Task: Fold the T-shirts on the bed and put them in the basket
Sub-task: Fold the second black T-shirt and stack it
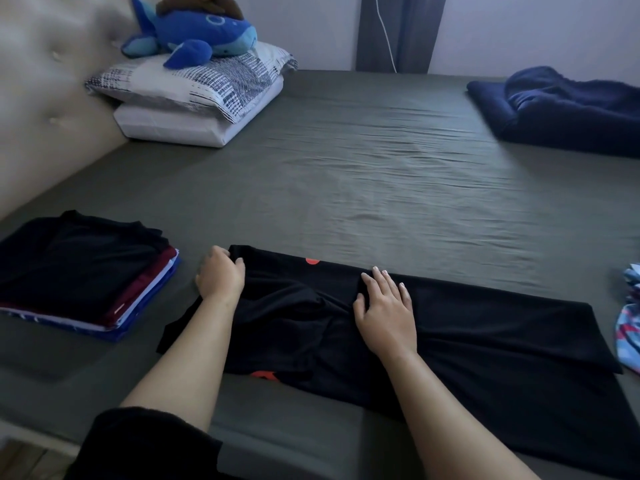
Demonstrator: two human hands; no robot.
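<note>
A black T-shirt (478,334) with orange-red marks lies folded lengthwise across the near part of the bed. My left hand (220,276) grips its far left corner with curled fingers. My right hand (384,306) lies flat on the shirt's middle, fingers straight, pressing the cloth down. A stack of folded T-shirts (83,271), black on top with maroon, white and blue below, sits on the bed at the left. No basket is in view.
The grey-green sheet of the bed (381,174) stretches ahead. Two pillows (194,98) with a blue plush whale (194,32) lie at the far left by the padded headboard. A dark blue blanket (568,109) lies far right. A light blue patterned garment (628,317) shows at the right edge.
</note>
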